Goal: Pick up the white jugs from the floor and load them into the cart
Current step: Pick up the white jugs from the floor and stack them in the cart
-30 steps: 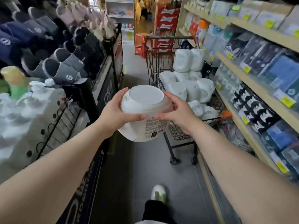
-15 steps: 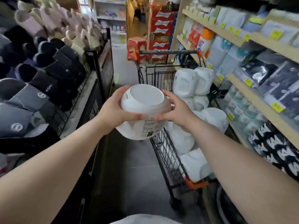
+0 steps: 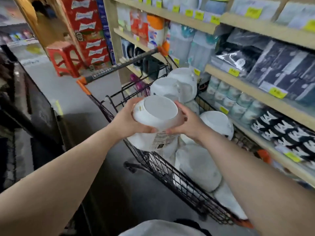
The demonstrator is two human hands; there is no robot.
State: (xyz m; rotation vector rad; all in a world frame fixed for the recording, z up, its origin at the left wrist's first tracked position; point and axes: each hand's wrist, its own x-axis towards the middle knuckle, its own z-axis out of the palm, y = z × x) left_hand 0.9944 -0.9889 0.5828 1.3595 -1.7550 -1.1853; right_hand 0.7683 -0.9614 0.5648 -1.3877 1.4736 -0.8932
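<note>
The white jug [image 3: 156, 116] is held in the air by two hands, over the left rim of the cart [image 3: 170, 174]. It is tipped so that its flat round base faces the camera, and a printed label shows on its lower side. The left hand [image 3: 127, 121] grips the jug's left side with its fingers [image 3: 136, 103] curled round the far edge and its thumb pressed on the near side. The right hand [image 3: 189, 123] grips the right side in the same way, thumb low near the label.

The one cart is a black wire cart with orange corners, standing on the grey floor [image 3: 68, 92] just beside the wooden shelves [image 3: 238, 77] on the right. At least five other white jugs [image 3: 199, 172] lie in it: two upright at the far end, one base-up by the right wall, and the rest piled on their sides. Blur keeps the full count uncertain.

One red stool [image 3: 63, 60] stands well beyond the cart's handle, next to a stack of red cartons [image 3: 90, 31].
</note>
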